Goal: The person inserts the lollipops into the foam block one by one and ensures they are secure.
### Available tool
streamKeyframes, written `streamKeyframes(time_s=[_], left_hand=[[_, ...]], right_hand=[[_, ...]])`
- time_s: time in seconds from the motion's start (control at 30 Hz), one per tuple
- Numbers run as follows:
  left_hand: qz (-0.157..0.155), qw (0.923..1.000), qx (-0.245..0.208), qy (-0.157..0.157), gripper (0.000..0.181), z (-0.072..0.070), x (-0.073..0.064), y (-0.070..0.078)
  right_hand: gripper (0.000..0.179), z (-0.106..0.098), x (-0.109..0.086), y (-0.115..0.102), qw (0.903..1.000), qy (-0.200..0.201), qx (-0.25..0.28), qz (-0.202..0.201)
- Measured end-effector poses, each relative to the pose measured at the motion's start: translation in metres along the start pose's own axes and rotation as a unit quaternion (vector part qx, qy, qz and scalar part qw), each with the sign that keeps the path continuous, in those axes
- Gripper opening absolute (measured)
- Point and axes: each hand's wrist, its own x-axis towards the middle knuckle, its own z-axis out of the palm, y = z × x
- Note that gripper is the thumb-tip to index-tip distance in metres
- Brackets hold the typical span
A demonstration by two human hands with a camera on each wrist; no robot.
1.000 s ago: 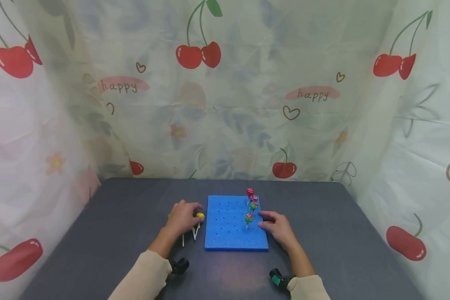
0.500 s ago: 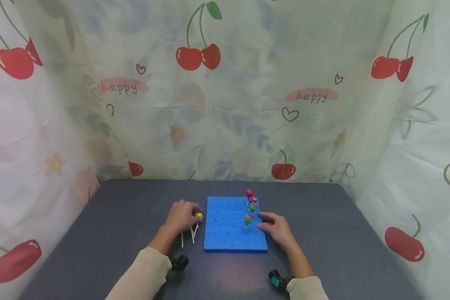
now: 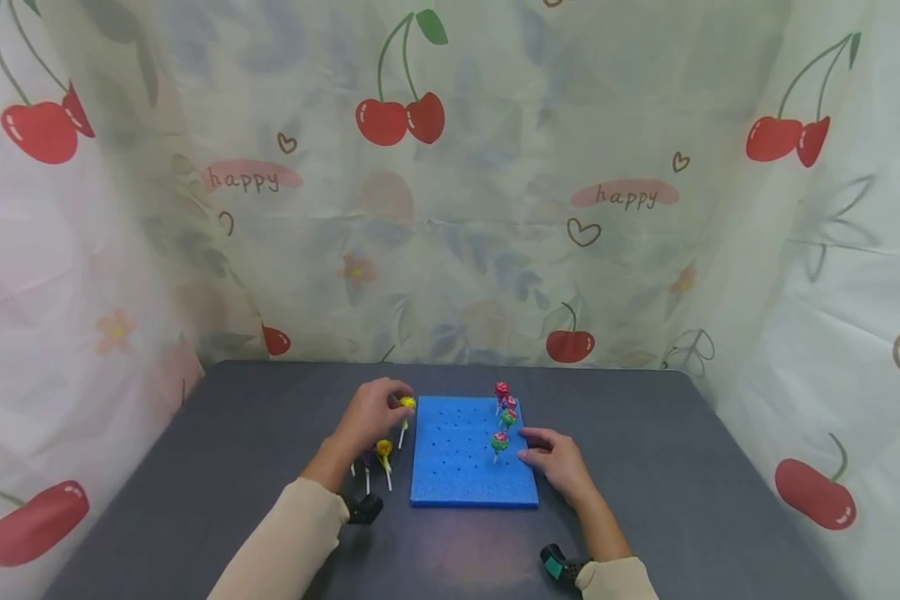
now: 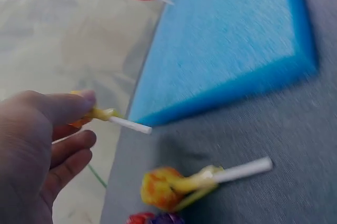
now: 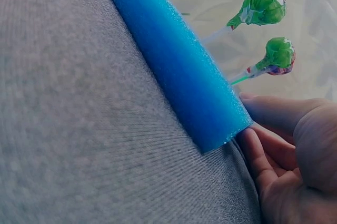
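My left hand [image 3: 367,415] pinches a yellow-wrapped lollipop [image 3: 407,402] between thumb and fingers, just left of the blue foam board [image 3: 457,487]. The held lollipop's white stick [image 4: 131,125] points away from the fingers in the left wrist view. Along the board's right side several lollipops stand upright, among them a red one [image 3: 502,389] and a green-and-red one [image 3: 499,442]. With relaxed fingers, my right hand [image 3: 562,460] touches the board's right edge. Another yellow lollipop [image 4: 162,188] lies on the table, below the held one in the left wrist view.
Beside the loose yellow lollipop lies a purple one [image 3: 367,458], partly hidden by the left wrist. Rows of small holes run across the foam board. A dark grey table [image 3: 630,408] carries everything, with a printed curtain [image 3: 480,275] behind it.
The left hand has moved toward the far side with the yellow lollipop, away from the other loose ones, which are now more exposed. The right hand stays at the board's edge.
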Motion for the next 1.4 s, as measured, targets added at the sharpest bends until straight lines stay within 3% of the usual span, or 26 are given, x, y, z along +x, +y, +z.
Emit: streamKeyframes(time_s=[0.23,0.4,0.67,0.83,1.1,1.4], left_hand=[[0.006,0.9955,-0.064,0.070,0.022,0.009,0.009,0.008],[-0.009,0.9883,-0.103,0.112,0.020,0.017,0.014,0.010],[-0.049,0.9710,-0.181,0.148,0.023,0.030,0.018,0.015],[-0.058,0.9647,-0.194,0.169,0.024,0.039,0.022,0.016],[-0.055,0.9645,-0.181,0.184,0.023,0.049,0.024,0.020],[-0.041,0.9766,-0.133,0.164,0.022,0.055,0.024,0.024]], right_hand=[[0.039,-0.001,-0.002,0.002,1.0000,-0.003,-0.001,0.009],[0.039,-0.001,-0.002,0.001,1.0000,-0.002,-0.001,0.009],[0.038,-0.002,-0.002,0.001,1.0000,0.001,0.000,0.005],[0.039,-0.001,-0.001,0.001,1.0000,0.001,-0.002,0.006],[0.038,-0.002,-0.002,-0.001,1.0000,0.002,-0.003,0.007],[0.039,-0.002,-0.001,-0.002,0.9999,0.002,-0.006,0.007]])
